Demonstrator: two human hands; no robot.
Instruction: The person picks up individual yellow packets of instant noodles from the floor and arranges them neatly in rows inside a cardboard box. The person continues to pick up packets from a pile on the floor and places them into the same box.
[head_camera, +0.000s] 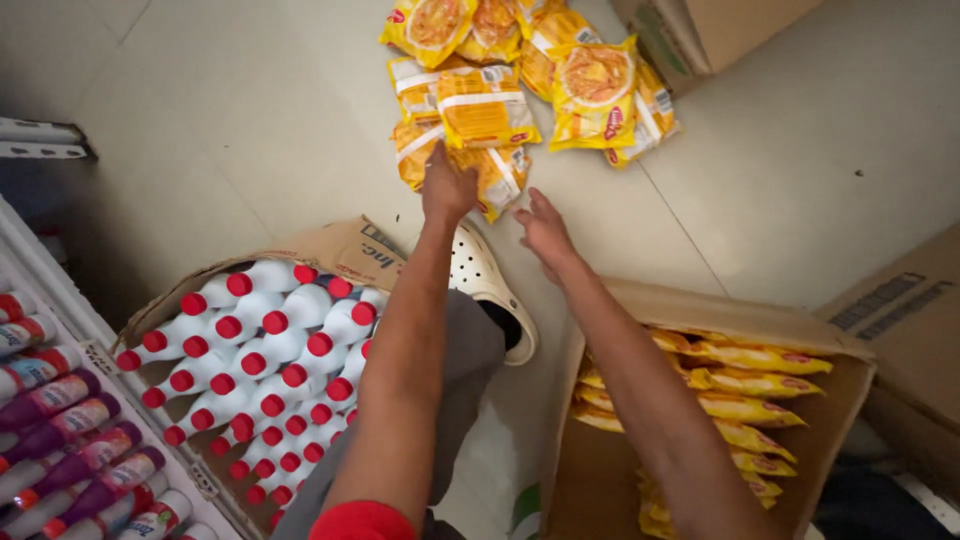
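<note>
A heap of yellow snack packets (530, 85) lies on the tiled floor ahead of me. My left hand (447, 185) reaches out and rests on the nearest packets at the heap's front edge; I cannot tell whether it grips one. My right hand (545, 228) hovers just short of the heap, fingers apart and holding nothing. Below my right arm stands an open cardboard box (600, 470) with several of the same yellow packets (740, 390) stacked on edge along its far side.
An open carton (335, 250) of white bottles with red caps (260, 360) sits at the left. A shelf (60, 420) of purple and white bottles runs along the lower left. My white clog (490, 285) is between the boxes. More cardboard boxes (905, 320) stand right and top.
</note>
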